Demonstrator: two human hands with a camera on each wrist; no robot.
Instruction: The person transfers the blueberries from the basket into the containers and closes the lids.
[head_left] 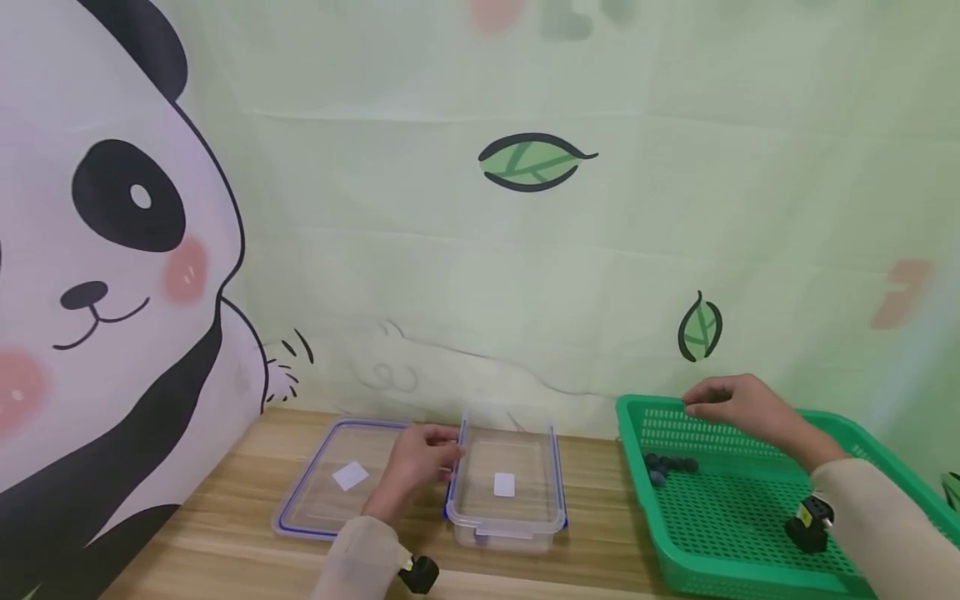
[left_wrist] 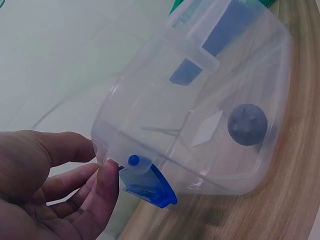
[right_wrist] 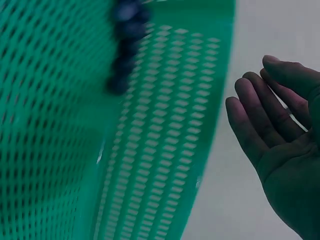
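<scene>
Right hand (head_left: 738, 406), fingers relaxed and empty, hovers over the basket (head_left: 750, 533); berries (head_left: 667, 467) lie below-left of it. Left hand (head_left: 420, 462) touches the box (head_left: 506, 521) rim.

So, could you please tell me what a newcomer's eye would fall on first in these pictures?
Most striking is the big cartoon panda on the backdrop at the left. On the wooden table, the left hand touches the rim of a clear plastic container, its lid lying flat beside it. At the right, the right hand hovers empty over a green basket holding a few dark blueberries.
</scene>
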